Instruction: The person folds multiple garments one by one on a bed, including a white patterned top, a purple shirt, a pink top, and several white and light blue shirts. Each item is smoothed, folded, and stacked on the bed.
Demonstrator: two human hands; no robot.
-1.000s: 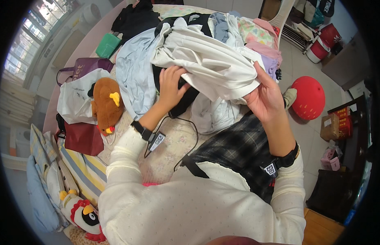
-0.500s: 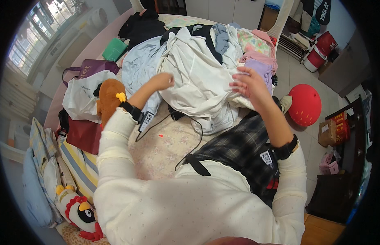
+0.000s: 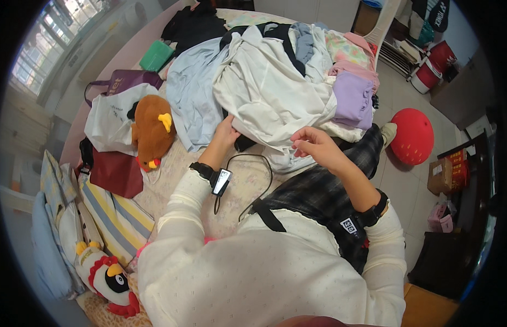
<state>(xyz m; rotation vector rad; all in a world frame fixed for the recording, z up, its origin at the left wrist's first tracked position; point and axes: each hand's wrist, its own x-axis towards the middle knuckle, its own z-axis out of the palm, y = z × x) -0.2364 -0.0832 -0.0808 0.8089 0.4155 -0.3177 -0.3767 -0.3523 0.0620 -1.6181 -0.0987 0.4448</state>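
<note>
Atop the pale floral bed sheet [image 3: 246,188], a broad, rumpled white cloth garment [image 3: 275,87] lies between a light-blue fabric garment [image 3: 191,92] and a folded lavender cloth [image 3: 352,98]. The left hand [image 3: 226,133] curls at its near edge, grip unclear; the right hand [image 3: 317,147] is half open, apparently empty. A one-sided pull could drag neighbouring clothes or disturb the lavender fold.

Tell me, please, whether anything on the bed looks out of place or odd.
The brown plush toy seems odd, lying between a light blue garment and a white bag; the white garment is merely rumpled. Nothing appears spilled.
</note>
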